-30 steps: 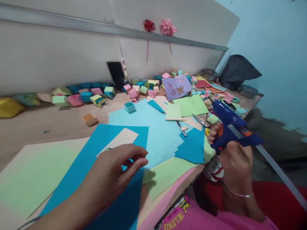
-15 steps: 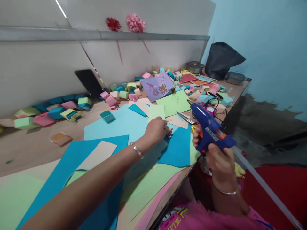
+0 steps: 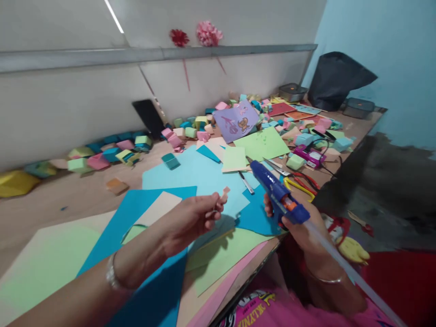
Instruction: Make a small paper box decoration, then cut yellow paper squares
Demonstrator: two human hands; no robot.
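Observation:
A small peach paper piece (image 3: pixel 225 194) is pinched between the thumb and fingers of my left hand (image 3: pixel 200 217), held above the light blue paper sheet (image 3: pixel 190 175). My right hand (image 3: pixel 303 227) grips a blue glue gun (image 3: pixel 277 188), its nozzle pointing to the upper left and a long clear glue stick (image 3: pixel 347 268) coming out of its back. Under the nozzle lies a light green paper pad (image 3: pixel 234 159). A pen-like cutter (image 3: pixel 246 183) rests on the sheet between my hands. Scissors (image 3: pixel 299 182) with yellow and red handles lie beyond the gun.
Many small folded paper boxes (image 3: pixel 98 160) line the back of the table. A black phone (image 3: pixel 149 117) leans against the wall. A purple picture card (image 3: pixel 237 122), a magenta device with a cord (image 3: pixel 309 156) and a black bag (image 3: pixel 337 81) sit farther right.
My left hand has lifted off the paper and drawn back toward me with the small peach piece. The glue gun has moved slightly left and lower, while the view has shifted left.

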